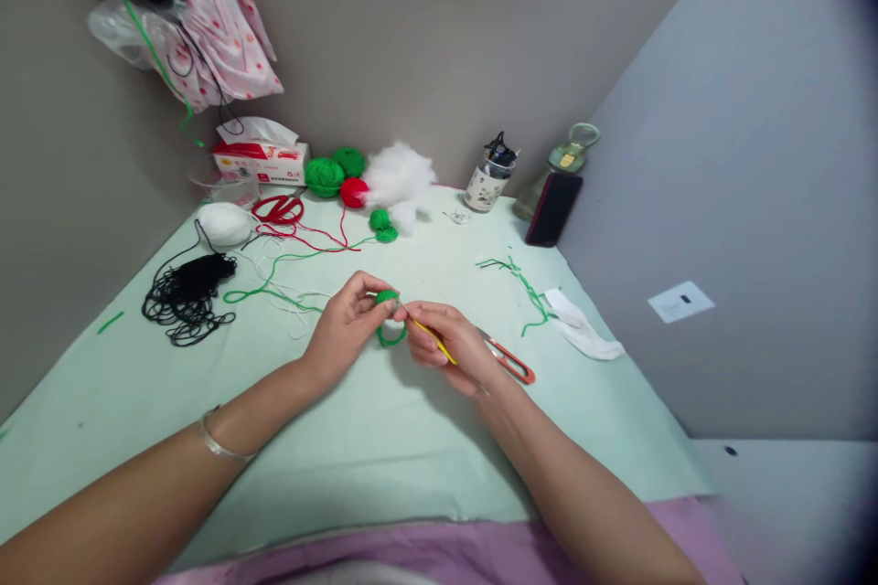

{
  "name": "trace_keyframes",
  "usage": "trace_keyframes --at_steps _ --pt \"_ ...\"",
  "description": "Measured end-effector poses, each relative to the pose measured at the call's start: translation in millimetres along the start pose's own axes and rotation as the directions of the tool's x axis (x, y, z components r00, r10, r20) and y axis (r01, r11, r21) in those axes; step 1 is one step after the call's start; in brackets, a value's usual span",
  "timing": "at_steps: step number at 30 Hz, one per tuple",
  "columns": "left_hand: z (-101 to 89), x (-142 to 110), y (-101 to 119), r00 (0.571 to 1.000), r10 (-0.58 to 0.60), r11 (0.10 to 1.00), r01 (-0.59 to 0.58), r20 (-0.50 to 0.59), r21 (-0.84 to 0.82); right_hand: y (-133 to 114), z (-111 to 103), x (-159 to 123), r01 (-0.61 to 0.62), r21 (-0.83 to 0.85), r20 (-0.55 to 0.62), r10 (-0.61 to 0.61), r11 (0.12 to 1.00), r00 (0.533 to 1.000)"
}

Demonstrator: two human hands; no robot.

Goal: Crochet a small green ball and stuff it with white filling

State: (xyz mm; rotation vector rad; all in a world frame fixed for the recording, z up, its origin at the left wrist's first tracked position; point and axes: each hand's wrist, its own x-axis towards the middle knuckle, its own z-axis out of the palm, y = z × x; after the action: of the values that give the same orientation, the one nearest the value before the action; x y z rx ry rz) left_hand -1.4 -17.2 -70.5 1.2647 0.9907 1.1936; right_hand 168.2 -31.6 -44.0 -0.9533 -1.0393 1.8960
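Note:
My left hand (pixel 349 320) pinches a small green crochet piece (pixel 386 297) between thumb and fingers above the middle of the table. In my right hand (pixel 449 343) is a crochet hook (pixel 437 343) with a yellow handle, its thin tip at the edge of the green piece. A loop of green yarn (pixel 390 338) hangs under the piece, between both hands. More green yarn (pixel 274 292) runs from the left hand across the table to the left. Just beyond my right wrist lie orange-handled snips (pixel 511 358), partly hidden by the hand.
At the back stand a tissue box (pixel 264 160), green yarn balls (pixel 324 176), white stuffing (pixel 401 178), a pen cup (pixel 488 183), a bottle (pixel 569 151) and a phone (pixel 554 208). Red scissors (pixel 278 208) and black yarn (pixel 188 292) lie left; yarn scraps (pixel 528 288) and white cloth (pixel 583 326) right.

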Motion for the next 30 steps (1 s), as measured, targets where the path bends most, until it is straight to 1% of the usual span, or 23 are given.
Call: trace_keyframes --at_steps 2,3,5,8,10,11,12,13,14,16,17,18,20,21,23,24,25,26,27,28,29,30 --pt "1.5 0 1 1.0 -0.006 1.0 0.006 0.007 0.003 1 8 -3 0.061 -0.157 -0.073 -0.074 0.986 0.995" --pt "2.4 0 2 1.0 -0.011 1.0 0.011 0.01 0.003 3 12 -5 0.092 -0.257 -0.102 -0.122 0.962 0.987" --pt "3.9 0 4 1.0 -0.026 1.0 0.026 0.015 0.003 7 18 -9 0.141 -0.454 -0.127 -0.221 0.88 0.967" --pt "4.8 0 6 0.999 -0.041 0.999 0.041 0.025 -0.002 16 21 -12 0.201 -0.683 -0.093 -0.357 0.703 0.929" --pt "4.3 0 8 0.999 -0.039 0.999 0.039 0.033 -0.004 20 20 -13 0.235 -0.769 -0.047 -0.419 0.595 0.907" --pt "3.8 0 9 0.999 -0.035 0.999 0.035 0.036 -0.002 21 20 -12 0.249 -0.781 -0.031 -0.435 0.572 0.9" --pt "3.2 0 9 0.999 -0.03 1.0 0.03 0.039 0.002 21 19 -11 0.259 -0.768 -0.029 -0.435 0.586 0.9" --pt "2.5 0 10 0.999 -0.023 1.0 0.023 0.039 0.01 19 18 -10 0.26 -0.726 -0.037 -0.414 0.637 0.91" --pt "1.8 0 10 0.999 -0.016 1.0 0.015 0.036 0.02 17 17 -8 0.25 -0.651 -0.05 -0.369 0.717 0.928" --pt "0.0 1 8 1.0 0.008 0.999 -0.008 0.018 0.047 11 13 -4 0.18 -0.407 -0.042 -0.215 0.896 0.976" --pt "-1.2 2 6 1.0 0.025 0.998 -0.025 0.004 0.066 8 10 -2 0.121 -0.264 -0.007 -0.127 0.957 0.992" --pt "-2.6 3 4 0.999 0.046 0.995 -0.046 -0.008 0.087 5 7 -1 0.057 -0.133 0.042 -0.052 0.989 0.998" --pt "-6.2 5 0 0.995 0.097 0.987 -0.092 -0.03 0.132 1 1 1 -0.054 0.042 0.144 0.048 0.998 0.988" --pt "-8.2 7 -3 0.992 0.121 0.982 -0.114 -0.038 0.151 0 -1 1 -0.101 0.08 0.191 0.085 0.992 0.978" --pt "-12.4 10 -6 0.986 0.158 0.974 -0.146 -0.059 0.174 0 -2 0 -0.171 0.068 0.279 0.146 0.983 0.949" --pt "-14.3 12 -8 0.983 0.168 0.973 -0.152 -0.075 0.176 0 -1 -2 -0.186 0.025 0.312 0.169 0.982 0.935" --pt "-15.7 14 -9 0.981 0.17 0.974 -0.153 -0.091 0.17 0 -1 -3 -0.173 -0.04 0.322 0.176 0.984 0.93" --pt "-16.8 15 -10 0.981 0.165 0.977 -0.148 -0.105 0.156 -1 -1 -4 -0.127 -0.13 0.293 0.16 0.983 0.943" --pt "-17.3 16 -10 0.982 0.153 0.981 -0.137 -0.114 0.135 -2 -3 -5 -0.053 -0.256 0.223 0.112 0.965 0.968" --pt "-17.2 17 -11 0.984 0.135 0.987 -0.123 -0.117 0.106 -4 -6 -4 0.028 -0.428 0.118 0.025 0.903 0.993" --pt "-16.8 17 -11 0.987 0.112 0.992 -0.104 -0.113 0.075 -6 -10 -3 0.077 -0.611 0.003 -0.095 0.788 0.995" --pt "-16.0 17 -12 0.991 0.086 0.996 -0.082 -0.104 0.045 -8 -17 -1 0.078 -0.768 -0.093 -0.232 0.636 0.968"
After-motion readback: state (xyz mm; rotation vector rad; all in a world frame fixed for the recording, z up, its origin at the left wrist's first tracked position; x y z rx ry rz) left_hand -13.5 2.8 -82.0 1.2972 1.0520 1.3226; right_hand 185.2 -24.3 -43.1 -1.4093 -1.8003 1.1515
